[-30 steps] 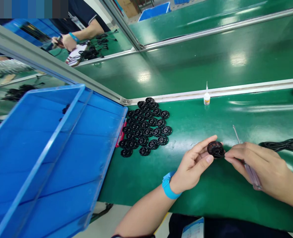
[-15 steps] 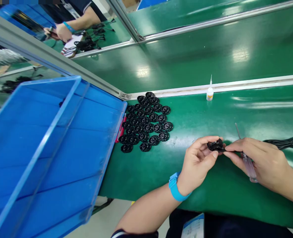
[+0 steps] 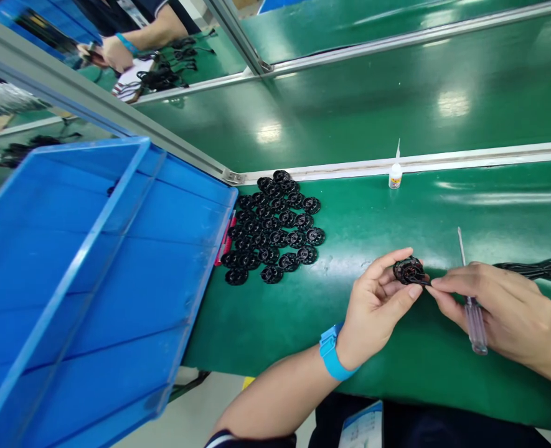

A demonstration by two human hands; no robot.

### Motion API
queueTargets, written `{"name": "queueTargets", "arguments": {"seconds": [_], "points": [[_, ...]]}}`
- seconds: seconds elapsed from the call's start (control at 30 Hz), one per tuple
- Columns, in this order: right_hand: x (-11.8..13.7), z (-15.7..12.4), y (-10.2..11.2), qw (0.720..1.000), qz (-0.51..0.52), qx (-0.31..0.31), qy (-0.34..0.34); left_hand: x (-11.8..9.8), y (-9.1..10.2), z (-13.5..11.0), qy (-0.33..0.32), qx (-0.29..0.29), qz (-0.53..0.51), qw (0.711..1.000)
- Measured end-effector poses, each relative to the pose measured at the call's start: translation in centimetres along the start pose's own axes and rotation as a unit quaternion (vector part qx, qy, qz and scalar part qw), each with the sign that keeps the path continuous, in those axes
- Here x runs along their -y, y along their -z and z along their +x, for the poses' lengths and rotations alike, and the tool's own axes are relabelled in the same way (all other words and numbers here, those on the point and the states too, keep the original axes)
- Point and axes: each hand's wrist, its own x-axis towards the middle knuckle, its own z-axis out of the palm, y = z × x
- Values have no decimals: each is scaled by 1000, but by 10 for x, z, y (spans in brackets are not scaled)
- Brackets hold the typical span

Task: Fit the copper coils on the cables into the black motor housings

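Two hands meet mid-belt: left hand (image 3: 373,305) pinches black disc (image 3: 408,271); right hand (image 3: 499,305) grips screwdriver (image 3: 471,305); bare green belt (image 3: 396,354) surrounds them.

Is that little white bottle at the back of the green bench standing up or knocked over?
Upright: the bottle stands on its base beside the metal rail, its thin nozzle pointing up.

no writing can be read anywhere. the small bottle (image 3: 395,177) carries a label too small to make out. the card (image 3: 362,429) at the lower edge is blurred.
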Motion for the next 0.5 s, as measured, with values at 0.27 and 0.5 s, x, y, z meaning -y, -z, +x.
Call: {"name": "queueTargets", "arguments": {"seconds": [0.27,0.5], "points": [[-4,-7,-2,998,-32,27,36,1,-1,1,-29,0,25,999],[2,4,-3,1000,-20,11,3,2,0,1,-62,-4,30,998]]}}
